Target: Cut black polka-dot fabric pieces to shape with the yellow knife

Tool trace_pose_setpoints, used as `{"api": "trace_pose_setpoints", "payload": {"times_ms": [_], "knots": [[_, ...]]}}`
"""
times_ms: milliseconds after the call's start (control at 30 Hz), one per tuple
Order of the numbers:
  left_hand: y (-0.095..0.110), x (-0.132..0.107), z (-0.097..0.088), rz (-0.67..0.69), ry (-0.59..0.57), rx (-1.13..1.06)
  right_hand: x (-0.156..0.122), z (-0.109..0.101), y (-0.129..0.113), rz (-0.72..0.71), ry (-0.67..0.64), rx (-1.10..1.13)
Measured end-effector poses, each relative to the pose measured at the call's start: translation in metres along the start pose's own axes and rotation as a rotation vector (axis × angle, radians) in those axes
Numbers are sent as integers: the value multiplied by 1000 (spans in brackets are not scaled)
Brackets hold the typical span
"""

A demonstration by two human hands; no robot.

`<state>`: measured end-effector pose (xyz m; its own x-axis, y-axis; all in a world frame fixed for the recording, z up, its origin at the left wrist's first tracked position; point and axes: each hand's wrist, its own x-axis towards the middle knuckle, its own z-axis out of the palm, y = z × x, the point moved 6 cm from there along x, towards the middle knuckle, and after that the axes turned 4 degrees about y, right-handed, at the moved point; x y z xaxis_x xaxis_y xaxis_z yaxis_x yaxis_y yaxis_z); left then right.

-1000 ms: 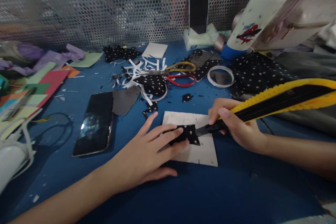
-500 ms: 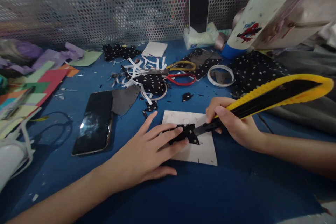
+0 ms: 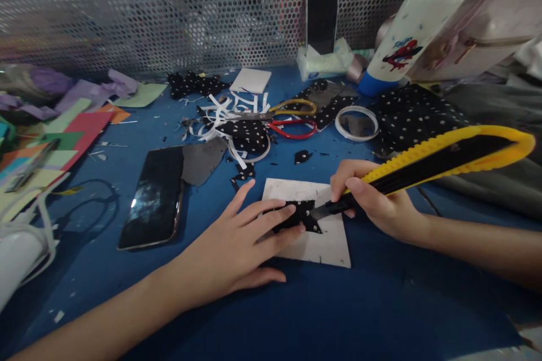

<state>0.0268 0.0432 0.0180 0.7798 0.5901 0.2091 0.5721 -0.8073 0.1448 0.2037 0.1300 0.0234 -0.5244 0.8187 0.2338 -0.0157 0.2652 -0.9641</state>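
Note:
My left hand [image 3: 249, 231] lies flat with its fingers spread. Its fingertips press on a piece of black polka-dot fabric [image 3: 305, 212], and part of that fabric is hidden under them. Beneath the fabric is a white square board [image 3: 326, 245] with a few dark marks. My right hand [image 3: 375, 197] grips a yellow and black utility knife [image 3: 444, 161] near its front end. The blade points left, and its tip meets the fabric's notched right edge.
Scissors [image 3: 292, 128] lie among white strips and fabric scraps beyond the board. A phone [image 3: 153, 197] rests on the left, near coloured papers [image 3: 87, 135]. Behind stand a propped phone [image 3: 322, 11] and a bottle [image 3: 412, 34]. A tape ring [image 3: 337, 124] lies near dotted cloth [image 3: 415, 113].
The knife's rear end has dipped slightly, while its blade stays at the fabric's right edge. My left hand holds the same place on the fabric.

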Motion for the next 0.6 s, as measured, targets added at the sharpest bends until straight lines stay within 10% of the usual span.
{"api": "trace_pose_setpoints", "payload": {"times_ms": [600], "knots": [[14, 3, -6, -51, 85, 90, -8, -7, -5, -62, 65, -24]]}}
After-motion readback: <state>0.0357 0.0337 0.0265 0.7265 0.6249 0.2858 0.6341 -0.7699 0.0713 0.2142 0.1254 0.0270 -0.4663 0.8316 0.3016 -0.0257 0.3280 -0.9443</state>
